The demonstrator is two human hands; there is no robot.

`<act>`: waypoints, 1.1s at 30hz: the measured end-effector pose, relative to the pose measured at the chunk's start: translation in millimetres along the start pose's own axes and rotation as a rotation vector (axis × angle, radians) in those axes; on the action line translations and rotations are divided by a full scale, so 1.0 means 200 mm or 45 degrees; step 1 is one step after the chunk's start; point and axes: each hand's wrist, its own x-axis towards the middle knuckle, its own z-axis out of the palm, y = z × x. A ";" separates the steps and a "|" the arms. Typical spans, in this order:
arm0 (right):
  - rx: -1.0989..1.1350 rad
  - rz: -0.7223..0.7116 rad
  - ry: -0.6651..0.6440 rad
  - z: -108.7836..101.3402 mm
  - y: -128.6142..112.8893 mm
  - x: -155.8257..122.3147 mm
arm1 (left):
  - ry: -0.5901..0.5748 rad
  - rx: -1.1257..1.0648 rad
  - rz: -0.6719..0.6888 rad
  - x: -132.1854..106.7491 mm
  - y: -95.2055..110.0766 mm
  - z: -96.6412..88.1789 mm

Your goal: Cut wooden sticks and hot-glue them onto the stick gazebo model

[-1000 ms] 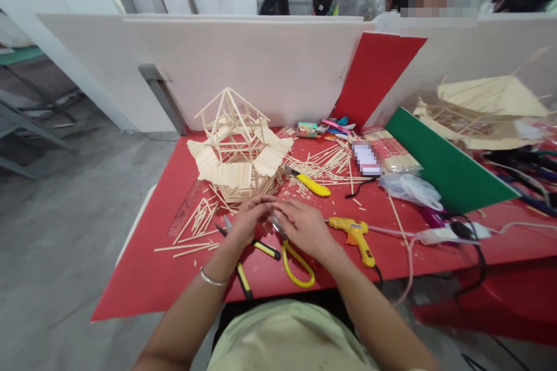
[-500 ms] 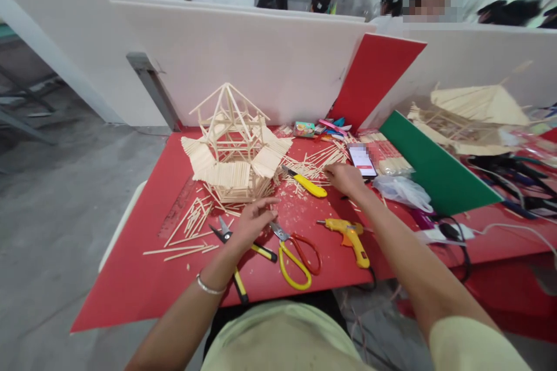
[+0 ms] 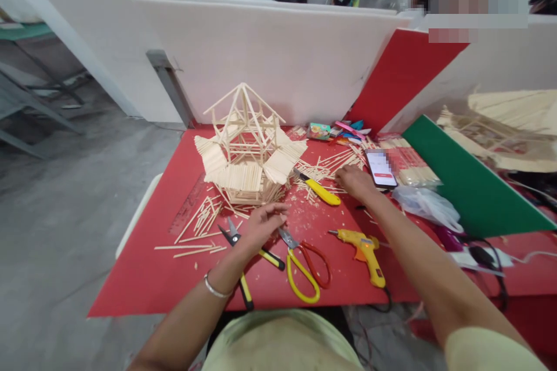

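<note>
My left hand (image 3: 264,225) hovers over the red board with its fingers stretched out and nothing visible in them. Below its fingertips are the blades of the scissors (image 3: 317,266), which have one red and one yellow handle. Long-handled cutters (image 3: 236,239) lie partly under my left wrist. Among loose wooden sticks (image 3: 324,168), my right hand (image 3: 355,183) reaches down with curled fingers; whatever is between them is hidden. A yellow utility knife (image 3: 322,192) lies just left of it. Behind my left hand stands a wooden stick house model (image 3: 243,145) with an open roof frame.
A yellow glue gun (image 3: 363,250) lies on the red board (image 3: 143,284) at front right. Beyond my right hand are a phone (image 3: 381,168), packed sticks (image 3: 411,165) and a plastic bag (image 3: 429,206). A green board (image 3: 474,185) leans at right; a ruler (image 3: 186,203) lies left.
The view has turned a little left, so things sit farther right. My right hand stays at the loose sticks, and my left hand still hovers by the scissors with thumb and fingers slightly closer.
</note>
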 end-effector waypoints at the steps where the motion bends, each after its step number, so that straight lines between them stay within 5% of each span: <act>1: 0.014 0.036 0.039 -0.01 0.00 -0.02 | 0.019 0.001 -0.002 0.00 0.01 0.00; 7: 0.210 0.075 0.216 -0.08 -0.16 -0.28 | 0.143 -0.150 0.012 -0.02 0.09 -0.01; 11: 1.006 -0.065 0.400 -0.10 -0.52 -0.51 | 0.211 -0.228 0.048 -0.02 0.14 -0.01; 15: 1.601 0.003 0.245 -0.12 -0.90 -0.59 | 0.210 -0.254 0.057 -0.01 0.16 -0.03; 18: 1.955 0.060 0.072 -0.12 -1.07 -0.54 | 0.218 -0.282 0.073 0.00 0.15 -0.06; 23: 2.318 0.048 0.118 -0.09 -1.18 -0.41 | 0.260 -0.361 0.130 0.02 0.16 -0.08; 33: 2.474 0.134 0.108 -0.05 -1.24 -0.34 | 0.348 -0.389 0.055 0.05 0.19 -0.09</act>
